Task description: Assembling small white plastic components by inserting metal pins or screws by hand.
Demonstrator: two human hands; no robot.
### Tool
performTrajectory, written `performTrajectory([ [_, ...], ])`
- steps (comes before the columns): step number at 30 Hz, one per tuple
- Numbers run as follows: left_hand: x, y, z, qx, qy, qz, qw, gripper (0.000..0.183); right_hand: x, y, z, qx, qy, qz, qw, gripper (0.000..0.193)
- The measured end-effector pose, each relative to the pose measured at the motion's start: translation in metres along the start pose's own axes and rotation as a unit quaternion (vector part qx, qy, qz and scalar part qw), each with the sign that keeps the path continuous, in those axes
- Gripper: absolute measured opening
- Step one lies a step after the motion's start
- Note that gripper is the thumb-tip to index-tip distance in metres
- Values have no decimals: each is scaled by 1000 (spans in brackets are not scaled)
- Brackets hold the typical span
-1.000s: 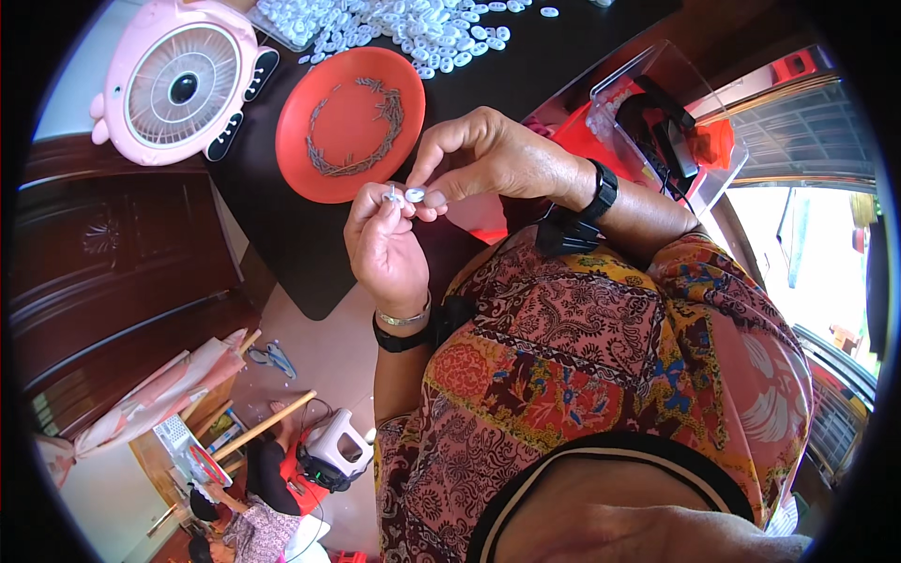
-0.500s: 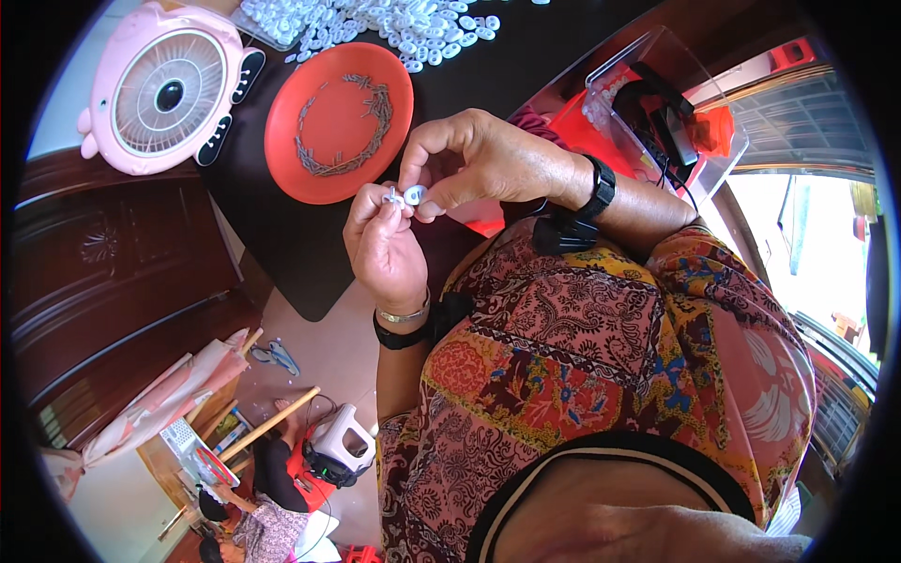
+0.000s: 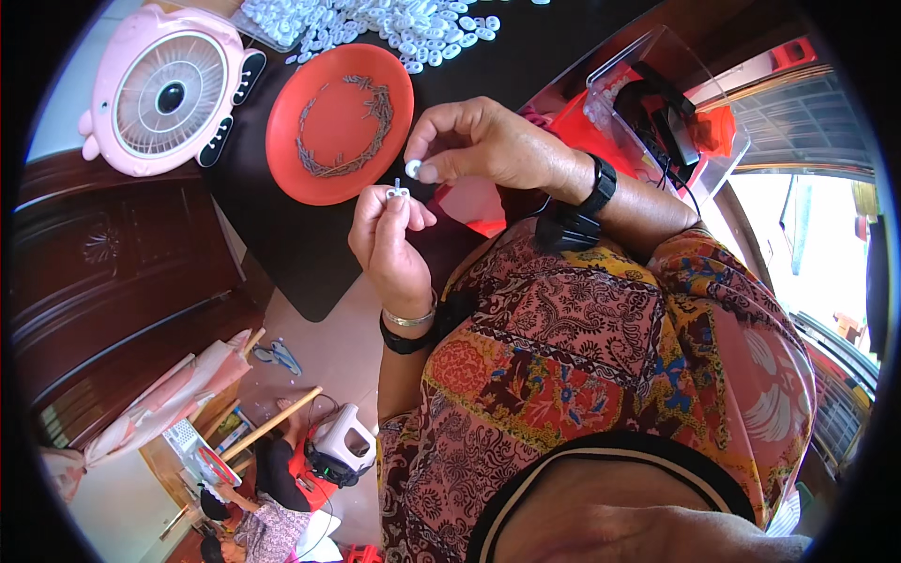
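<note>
Between its thumb and fingertips my left hand [image 3: 392, 249] pinches a small white plastic piece [image 3: 398, 192], from which a thin pin points up. Just above and to the right of it, my right hand [image 3: 483, 145] grips a small white oval plastic piece [image 3: 413, 169] between thumb and forefinger. A narrow gap parts the two pieces. Left of my hands lies a round red tray [image 3: 338, 127] with many thin grey metal pins [image 3: 380, 117] spread in a ring. Beyond it, a heap of white oval plastic pieces [image 3: 394, 28] covers the far part of the dark table.
A pink fan [image 3: 171, 94] stands at the table's far left. To the right is a clear plastic bin [image 3: 657, 103] with black and red things in it. The dark table [image 3: 310, 267] ends at a rounded corner near my left arm. Another person [image 3: 272, 525] sits at the lower left.
My right hand has risen slightly away from my left, drawing the oval piece apart from the left piece. My left hand has shifted a little downward and now shows the upright pin.
</note>
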State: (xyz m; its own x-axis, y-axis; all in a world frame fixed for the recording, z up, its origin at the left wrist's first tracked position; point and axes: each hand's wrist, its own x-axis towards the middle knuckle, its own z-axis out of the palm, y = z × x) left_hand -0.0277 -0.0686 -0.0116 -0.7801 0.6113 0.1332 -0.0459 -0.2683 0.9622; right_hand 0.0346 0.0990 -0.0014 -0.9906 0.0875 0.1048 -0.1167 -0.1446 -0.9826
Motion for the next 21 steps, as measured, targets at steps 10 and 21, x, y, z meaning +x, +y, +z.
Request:
performTrajectory([
  [10,0,7,5,60,8,-16,998,16,1,1,-4,99,23,68,992,18],
  [21,-1,6,6,54,12,-38,998,17,0,1,0,68,25,42,996,16],
])
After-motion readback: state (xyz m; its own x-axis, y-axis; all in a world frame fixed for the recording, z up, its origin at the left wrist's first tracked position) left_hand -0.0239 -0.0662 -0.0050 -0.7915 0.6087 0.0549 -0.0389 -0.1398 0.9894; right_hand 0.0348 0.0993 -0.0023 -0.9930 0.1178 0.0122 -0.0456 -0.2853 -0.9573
